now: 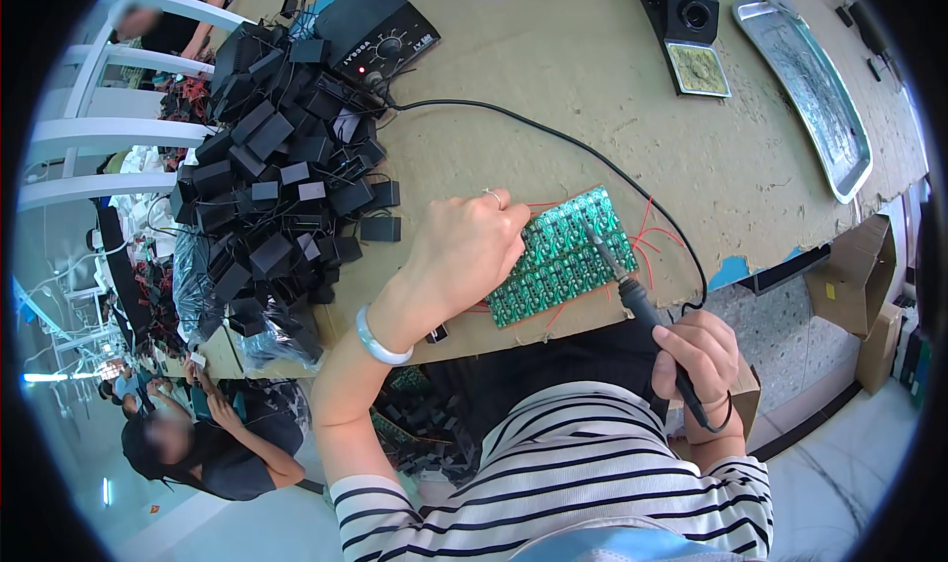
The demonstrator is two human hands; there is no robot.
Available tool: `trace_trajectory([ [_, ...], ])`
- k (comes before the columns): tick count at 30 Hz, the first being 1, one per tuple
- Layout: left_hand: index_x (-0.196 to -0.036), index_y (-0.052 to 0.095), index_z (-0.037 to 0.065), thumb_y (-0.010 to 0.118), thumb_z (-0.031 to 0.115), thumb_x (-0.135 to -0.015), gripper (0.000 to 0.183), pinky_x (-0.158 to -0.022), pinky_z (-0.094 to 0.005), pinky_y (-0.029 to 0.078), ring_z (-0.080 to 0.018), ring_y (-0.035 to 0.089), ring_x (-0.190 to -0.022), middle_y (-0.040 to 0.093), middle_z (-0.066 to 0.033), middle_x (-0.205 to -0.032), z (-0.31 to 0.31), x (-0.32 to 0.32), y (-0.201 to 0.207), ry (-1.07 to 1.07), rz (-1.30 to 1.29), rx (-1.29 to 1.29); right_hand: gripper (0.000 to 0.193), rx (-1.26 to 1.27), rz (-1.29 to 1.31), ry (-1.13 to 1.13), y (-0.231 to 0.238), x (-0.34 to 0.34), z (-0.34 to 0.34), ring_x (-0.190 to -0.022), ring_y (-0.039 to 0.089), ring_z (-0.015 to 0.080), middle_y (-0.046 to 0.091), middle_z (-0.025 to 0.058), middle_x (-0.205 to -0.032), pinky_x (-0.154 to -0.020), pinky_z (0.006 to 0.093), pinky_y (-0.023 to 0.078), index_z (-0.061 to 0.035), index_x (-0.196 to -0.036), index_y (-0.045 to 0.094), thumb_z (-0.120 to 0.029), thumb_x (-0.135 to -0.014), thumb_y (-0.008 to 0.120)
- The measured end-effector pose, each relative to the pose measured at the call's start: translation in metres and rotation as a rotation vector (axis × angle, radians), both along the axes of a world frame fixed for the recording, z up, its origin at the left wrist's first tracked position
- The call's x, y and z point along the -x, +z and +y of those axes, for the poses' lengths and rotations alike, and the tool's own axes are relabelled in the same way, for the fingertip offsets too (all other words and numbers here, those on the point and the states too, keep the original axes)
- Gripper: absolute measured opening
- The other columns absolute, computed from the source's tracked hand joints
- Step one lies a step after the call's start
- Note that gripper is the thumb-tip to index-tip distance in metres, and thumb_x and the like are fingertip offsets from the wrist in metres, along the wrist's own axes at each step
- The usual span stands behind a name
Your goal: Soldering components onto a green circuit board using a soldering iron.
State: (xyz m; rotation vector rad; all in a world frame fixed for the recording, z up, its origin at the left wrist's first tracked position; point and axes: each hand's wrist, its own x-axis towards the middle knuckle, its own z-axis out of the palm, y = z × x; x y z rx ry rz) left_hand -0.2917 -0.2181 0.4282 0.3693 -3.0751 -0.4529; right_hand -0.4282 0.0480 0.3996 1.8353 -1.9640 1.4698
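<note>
A green circuit board panel [548,283], densely set with small parts, lies tilted near the front edge of the table. Red wires [647,236] stick out from its sides. My left hand [472,241] rests at the board's upper left, fingers curled and pressed together. A red wire shows beside its fingertips, but what they pinch is hidden. In my right hand [699,358] is a soldering iron [640,300], gripped by its dark handle. Its metal tip points up and left over the board's upper right part; whether it touches cannot be told.
Black plastic cases [281,172] with leads are heaped at left, beside a black soldering station [380,39] with a lit red lamp. The iron's cord [583,149] arcs across the table [494,152]. An iron stand [681,14] and metal tray [857,157] sit at right. Another person [232,439] is at lower left.
</note>
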Motion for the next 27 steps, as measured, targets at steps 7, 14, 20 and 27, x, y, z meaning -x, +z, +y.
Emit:
trace_trajectory([
  [7, -0.107, 0.068, 0.001, 0.066, 0.010, -0.095, 0.015, -0.072, -0.0374, 0.053, -0.0302, 0.069, -0.081, 0.067, -0.0125, -0.094, -0.024, -0.008, 0.015, -0.053, 0.022, -0.467, 0.032, 0.009, -0.006, 0.012, 0.000, 0.002, 0.004, -0.058, 0.062, 0.0203, 0.065, 0.0047, -0.076, -0.053, 0.0307, 0.052, -0.0014, -0.100, 0.069, 0.005, -0.069, 0.067],
  [14, -0.105, 0.069, -0.002, 0.068, 0.001, -0.092, 0.013, -0.078, -0.0320, 0.054, -0.0254, 0.071, -0.085, 0.072, -0.0118, -0.096, -0.048, -0.025, 0.010, -0.010, 0.060, -0.482, 0.018, 0.015, -0.021, -0.012, 0.000, -0.001, 0.005, -0.057, 0.061, 0.0225, 0.062, 0.0071, -0.071, -0.053, 0.0336, 0.050, -0.0006, -0.097, 0.067, 0.000, -0.080, 0.061],
  [20, -0.102, 0.071, 0.001, 0.068, -0.001, -0.091, 0.012, -0.073, -0.0320, 0.053, -0.0238, 0.069, -0.081, 0.071, -0.0108, -0.092, -0.023, -0.016, 0.015, 0.044, 0.301, -0.441, 0.018, 0.013, -0.030, 0.003, 0.002, -0.002, 0.005, -0.057, 0.061, 0.0224, 0.063, 0.0067, -0.071, -0.053, 0.0332, 0.050, -0.0012, -0.097, 0.067, 0.001, -0.080, 0.061],
  [27, -0.097, 0.073, 0.004, 0.073, 0.001, -0.081, 0.016, -0.076, -0.0386, 0.050, -0.0268, 0.066, -0.080, 0.066, -0.0084, -0.085, -0.004, -0.015, -0.004, -0.216, 0.179, -0.216, 0.034, 0.007, -0.023, 0.085, -0.005, -0.005, 0.005, -0.058, 0.061, 0.0185, 0.064, 0.0044, -0.075, -0.050, 0.0290, 0.050, -0.0002, -0.097, 0.070, 0.009, -0.064, 0.067],
])
